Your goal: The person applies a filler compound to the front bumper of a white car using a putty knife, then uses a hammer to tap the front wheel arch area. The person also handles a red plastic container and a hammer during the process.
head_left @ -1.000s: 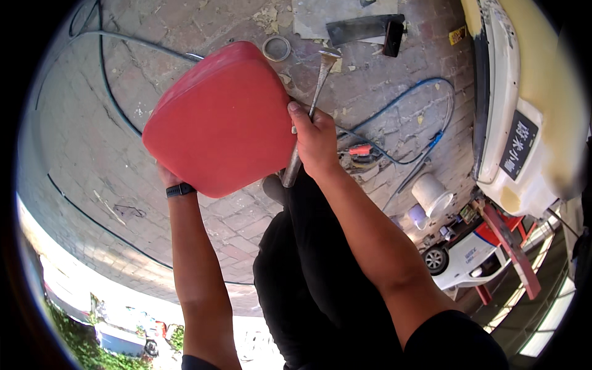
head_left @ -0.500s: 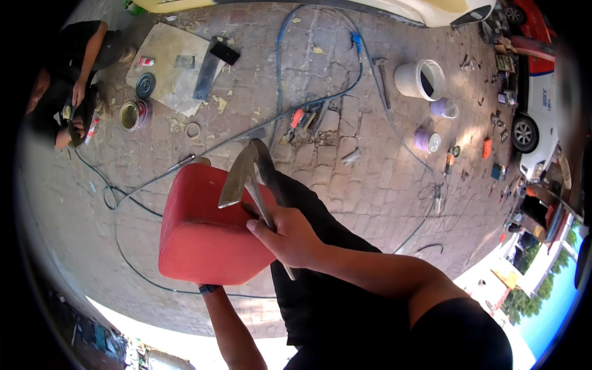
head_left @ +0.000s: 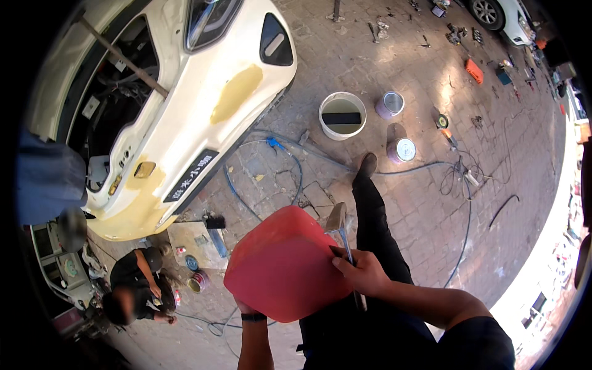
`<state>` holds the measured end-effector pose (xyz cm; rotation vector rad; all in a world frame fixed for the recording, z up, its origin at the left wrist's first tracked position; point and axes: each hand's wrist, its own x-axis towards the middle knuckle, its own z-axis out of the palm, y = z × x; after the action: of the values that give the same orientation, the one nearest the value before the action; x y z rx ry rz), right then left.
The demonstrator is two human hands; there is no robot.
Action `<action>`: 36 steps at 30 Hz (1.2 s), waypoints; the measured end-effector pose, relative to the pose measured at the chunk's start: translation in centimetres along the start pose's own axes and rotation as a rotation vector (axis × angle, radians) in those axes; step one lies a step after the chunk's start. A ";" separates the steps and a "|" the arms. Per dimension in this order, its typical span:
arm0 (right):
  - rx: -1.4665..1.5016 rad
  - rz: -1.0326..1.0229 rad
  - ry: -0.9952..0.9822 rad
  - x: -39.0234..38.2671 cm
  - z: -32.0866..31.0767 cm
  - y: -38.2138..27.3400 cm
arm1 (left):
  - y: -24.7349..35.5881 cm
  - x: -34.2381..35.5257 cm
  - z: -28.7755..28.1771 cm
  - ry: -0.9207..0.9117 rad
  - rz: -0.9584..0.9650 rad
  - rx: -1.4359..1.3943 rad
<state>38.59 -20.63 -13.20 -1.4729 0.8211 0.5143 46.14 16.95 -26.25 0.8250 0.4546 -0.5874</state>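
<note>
A red, boxy, round-cornered object [head_left: 287, 265], perhaps a stool, is in front of my body. My left hand [head_left: 246, 308] is at its lower left edge, bearing it from beneath with the fingers mostly hidden. My right hand [head_left: 365, 274] is closed around the thin shaft of a metal hand tool [head_left: 338, 219] with a broad, angled head pointing up and away. The right hand's fingers are close against the red object's right side. A dark band is around my left wrist.
A cream car [head_left: 197, 117] with yellowish filler patches stands at upper left. A person [head_left: 139, 280] crouches beside a board [head_left: 194, 236] and tins. Ahead are a white bucket [head_left: 342, 132], two tins and a loose blue hose [head_left: 300, 179] across the paving.
My view has swung left, bringing the car's front and the crouching person further into sight. One foot is now out near the white bucket. Both hands keep hold of their things.
</note>
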 end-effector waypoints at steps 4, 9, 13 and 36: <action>0.267 -0.027 0.128 5.5 -14.3 -5.5 | -1.1 12.8 19.1 -0.061 -0.044 0.082; 0.525 -0.022 0.417 8.2 -29.9 -9.7 | -5.8 27.3 34.5 -0.421 0.249 1.848; 0.688 -0.076 0.646 8.9 -39.6 -14.7 | -9.1 35.6 52.7 -0.309 -0.127 0.816; 0.561 -0.087 0.786 54.9 -72.8 -60.0 | 0.1 88.2 91.7 -0.008 -0.415 -0.384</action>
<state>106.57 -105.84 -8.21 -1.1515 1.3666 -0.3872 126.13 -81.95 -22.82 0.3601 0.7138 -0.8521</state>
